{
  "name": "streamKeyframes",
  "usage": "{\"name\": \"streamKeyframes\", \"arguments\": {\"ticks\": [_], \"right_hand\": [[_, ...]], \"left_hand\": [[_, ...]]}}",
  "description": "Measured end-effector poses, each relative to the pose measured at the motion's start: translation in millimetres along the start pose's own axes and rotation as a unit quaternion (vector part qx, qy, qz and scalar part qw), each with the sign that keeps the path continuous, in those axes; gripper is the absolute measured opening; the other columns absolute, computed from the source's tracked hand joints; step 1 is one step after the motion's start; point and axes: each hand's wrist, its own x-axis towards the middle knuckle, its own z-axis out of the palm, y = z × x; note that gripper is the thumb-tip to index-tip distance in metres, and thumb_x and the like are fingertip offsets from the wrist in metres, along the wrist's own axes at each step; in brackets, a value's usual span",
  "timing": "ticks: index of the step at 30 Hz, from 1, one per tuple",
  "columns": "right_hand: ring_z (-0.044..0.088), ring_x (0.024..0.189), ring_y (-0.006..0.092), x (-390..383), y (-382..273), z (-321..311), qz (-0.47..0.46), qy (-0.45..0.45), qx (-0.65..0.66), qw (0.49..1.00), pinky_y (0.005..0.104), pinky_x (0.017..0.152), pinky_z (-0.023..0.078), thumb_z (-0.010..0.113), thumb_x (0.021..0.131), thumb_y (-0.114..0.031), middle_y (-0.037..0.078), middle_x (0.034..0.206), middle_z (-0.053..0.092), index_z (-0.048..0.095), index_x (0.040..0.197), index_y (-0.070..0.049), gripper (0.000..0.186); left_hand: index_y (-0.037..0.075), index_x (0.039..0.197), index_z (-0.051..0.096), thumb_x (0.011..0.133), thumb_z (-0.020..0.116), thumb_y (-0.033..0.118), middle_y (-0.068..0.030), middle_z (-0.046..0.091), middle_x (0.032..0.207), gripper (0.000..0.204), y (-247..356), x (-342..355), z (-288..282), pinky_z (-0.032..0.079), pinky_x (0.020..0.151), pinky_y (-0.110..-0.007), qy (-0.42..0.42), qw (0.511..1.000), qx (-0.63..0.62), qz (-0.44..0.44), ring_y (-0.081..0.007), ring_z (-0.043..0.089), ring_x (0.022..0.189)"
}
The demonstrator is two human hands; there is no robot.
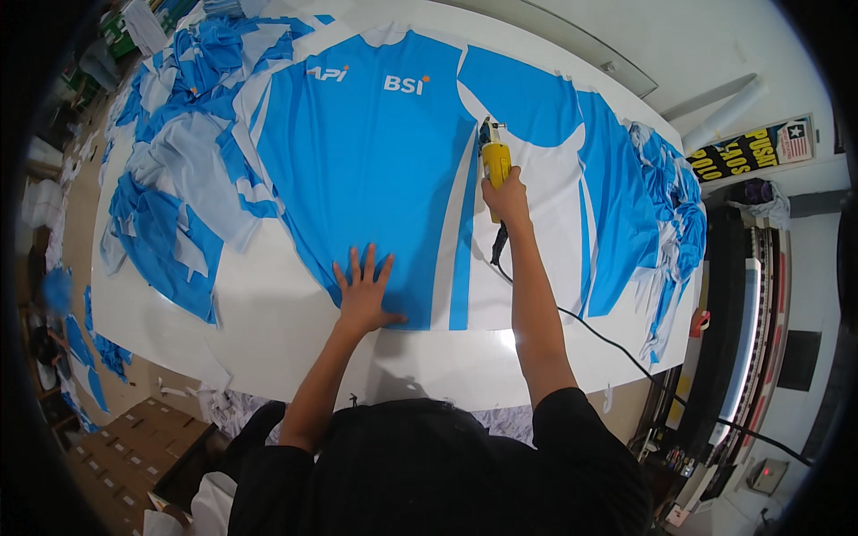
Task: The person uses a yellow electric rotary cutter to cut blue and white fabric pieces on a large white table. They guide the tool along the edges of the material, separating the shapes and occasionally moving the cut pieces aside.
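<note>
A blue and white printed fabric sheet [357, 170] with shirt-panel shapes lies spread over the white table [268, 344]. My left hand [365, 293] rests on the lower part of the blue panel, fingers spread flat. In my right hand [507, 195] is a yellow handheld electric fabric cutter [496, 165], my fingers wrapped round its body. The cutter's metal head sits at the border between the blue front panel and the panel to its right, near the armhole curve. Its black cord [617, 344] runs off to the lower right.
Crumpled blue and white fabric [192, 134] heaps up on the table's left; more bunched fabric [670, 210] hangs over its right edge. Fabric rolls [760, 295] stand at the right. Brown boxes [134, 456] sit at the lower left, and scraps litter the floor.
</note>
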Motion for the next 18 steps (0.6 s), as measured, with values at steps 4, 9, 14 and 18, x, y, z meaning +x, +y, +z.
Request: {"name": "streamKeyframes", "arguments": {"ticks": [4,9,14,18], "right_hand": [[0.072,0.097,0.0516,39,-12,3,-0.001,0.003,-0.01,1.0,0.0514,0.083,0.061,0.073,0.086,-0.035,0.04,0.108,0.068,0.042,0.126,0.008,0.067],[0.071,0.101,0.0509,81,-16,2,-0.013,-0.005,-0.001,1.0,0.0515,0.085,0.06,0.073,0.085,-0.037,0.04,0.11,0.068,0.04,0.13,0.009,0.072],[0.071,0.102,0.0511,94,20,-15,-0.078,-0.025,-0.029,0.996,0.052,0.085,0.059,0.074,0.086,-0.039,0.039,0.11,0.068,0.041,0.136,0.006,0.075],[0.071,0.102,0.0506,88,39,-53,-0.121,-0.097,-0.061,0.986,0.0515,0.087,0.058,0.073,0.087,-0.036,0.037,0.109,0.07,0.04,0.142,0.002,0.074]], "left_hand": [[0.022,0.167,0.025,0.048,0.093,0.069,-0.02,0.006,0.174,0.144,0,-1,0,-0.002,0.114,-0.082,0.008,1.0,0.012,-0.008,-0.0531,-0.003,0.157],[0.024,0.166,0.026,0.048,0.093,0.069,-0.0196,0.006,0.174,0.143,2,1,1,0.0,0.114,-0.082,0.016,0.999,0.027,-0.01,-0.0526,-0.002,0.157],[0.024,0.166,0.026,0.049,0.093,0.069,-0.0192,0.007,0.174,0.142,2,3,1,0.0,0.115,-0.082,0.008,1.0,0.023,-0.014,-0.0523,-0.002,0.157],[0.025,0.166,0.026,0.05,0.093,0.068,-0.0189,0.006,0.174,0.14,3,2,2,0.0,0.115,-0.081,-0.004,1.0,0.012,-0.025,-0.052,-0.001,0.157]]}}
